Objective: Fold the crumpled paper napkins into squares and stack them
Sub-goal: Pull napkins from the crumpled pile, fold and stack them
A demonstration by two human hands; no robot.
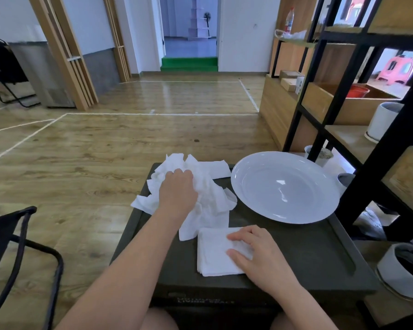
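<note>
A heap of crumpled white paper napkins lies on the far left part of a dark box lid. My left hand rests on top of the heap, fingers curled into the paper. Nearer to me lies a stack of folded square napkins. My right hand presses flat on the right side of that stack, fingers spread. One flat napkin sticks out at the far edge behind the heap.
A large white bowl sits on the right half of the lid, close to the heap. A black metal shelf with pots stands to the right. A black chair is at the left. Wooden floor lies beyond.
</note>
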